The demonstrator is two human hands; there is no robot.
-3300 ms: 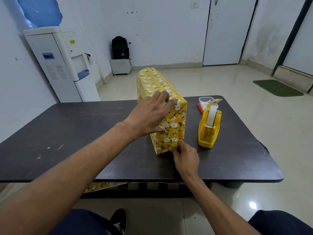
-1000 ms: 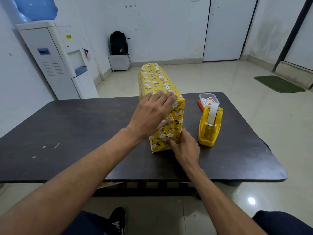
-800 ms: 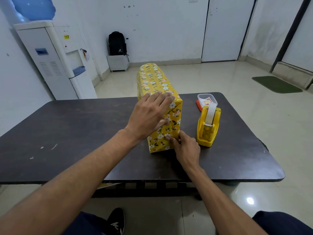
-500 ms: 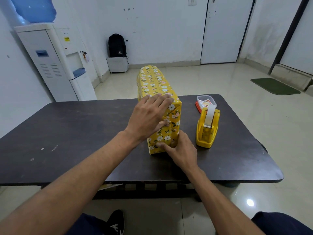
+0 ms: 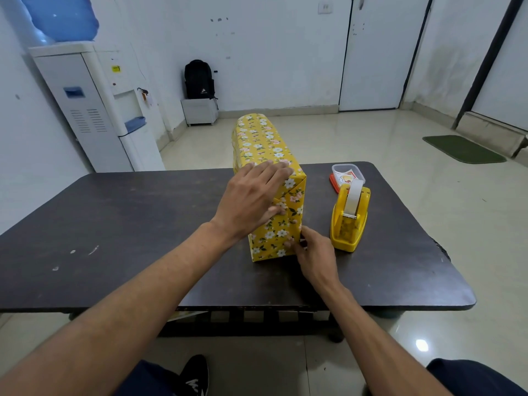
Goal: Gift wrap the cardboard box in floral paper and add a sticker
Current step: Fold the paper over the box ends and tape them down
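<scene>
Hand (image 5: 251, 198) (L) flat atop box (image 5: 265, 144)

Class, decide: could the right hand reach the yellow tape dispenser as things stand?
Probably yes: the right hand, at the wrapped box corner, is right beside the tape dispenser, with nothing between them.

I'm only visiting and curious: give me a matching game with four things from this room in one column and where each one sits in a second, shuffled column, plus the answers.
Things:
1. tape dispenser
2. backpack
3. green mat
4. wrapped box

Places:
a. on the floor, far right
b. on the table, under the left hand
c. on top of a white cabinet
d. on the table, right of the wrapped box

Pairs: 1-d, 2-c, 3-a, 4-b.
</scene>
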